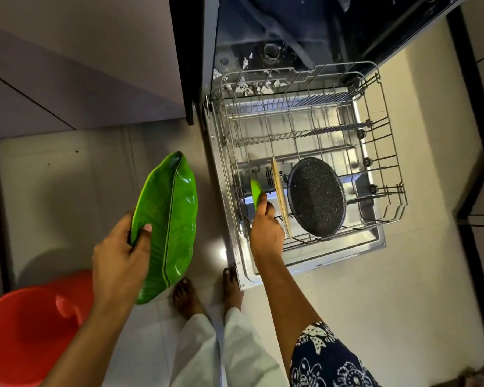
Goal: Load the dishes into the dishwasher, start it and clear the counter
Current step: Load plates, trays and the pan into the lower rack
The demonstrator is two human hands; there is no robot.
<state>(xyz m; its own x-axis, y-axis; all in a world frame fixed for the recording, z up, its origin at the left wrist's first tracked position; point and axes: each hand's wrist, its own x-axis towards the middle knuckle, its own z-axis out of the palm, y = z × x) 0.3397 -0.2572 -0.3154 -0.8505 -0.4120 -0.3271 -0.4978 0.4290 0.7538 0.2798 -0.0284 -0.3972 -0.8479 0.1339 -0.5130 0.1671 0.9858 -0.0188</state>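
**Two green plates in hand at the open dishwasher**

The dishwasher (263,29) is standing open, its rack (387,152) pulled right out over the door. The right hand (266,230) is reaching down into the rack's near left corner, fingers and thumb curling round the rim of a green plate (255,192) and holding it on edge among the wires. Just to the right of it a tan board (280,196) is standing upright, and right beside that a dark speckled pan (316,196) is leaning in the tines.

Over on the other side, the left hand (120,255) is hanging above the floor (67,191), well clear of the rack. It is pinching the edge of a big leaf plate (171,219), thumb on the glossy upper face and fingers tucked underneath. That plate is tilting, its pointed tip aiming away from the person. A red bucket (20,333) is sitting on the floor at the lower left, and bare feet (185,297) are standing by the door's near corner.
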